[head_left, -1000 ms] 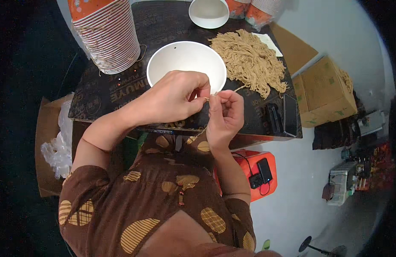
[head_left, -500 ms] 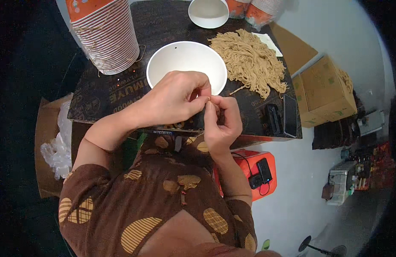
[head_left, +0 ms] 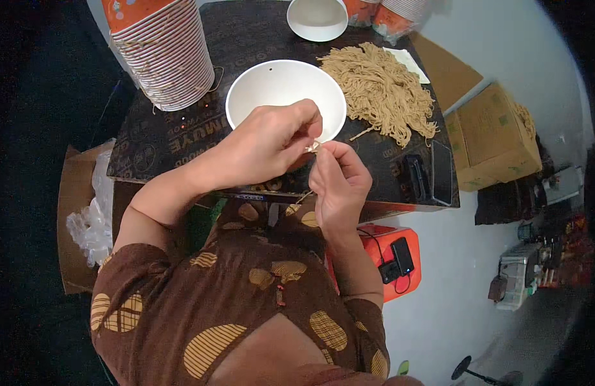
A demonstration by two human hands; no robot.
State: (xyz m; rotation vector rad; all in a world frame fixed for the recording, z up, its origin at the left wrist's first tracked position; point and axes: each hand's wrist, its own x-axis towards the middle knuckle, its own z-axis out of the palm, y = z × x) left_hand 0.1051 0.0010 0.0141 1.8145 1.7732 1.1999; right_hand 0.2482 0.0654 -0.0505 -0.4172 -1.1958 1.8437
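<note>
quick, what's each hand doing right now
left hand: closed, pinching a thin strand
right hand: closed, pinching the same strand

This is looking like a small food-packing workplace rather than a home kitchen. A tall stack of paper bowls (head_left: 161, 55) is standing at the far left corner of the dark table (head_left: 162, 138), a heap of dry noodles (head_left: 379, 90) is lying toward its right edge, and cardboard cartons (head_left: 493, 135) are sitting on the floor just beside it.
</note>
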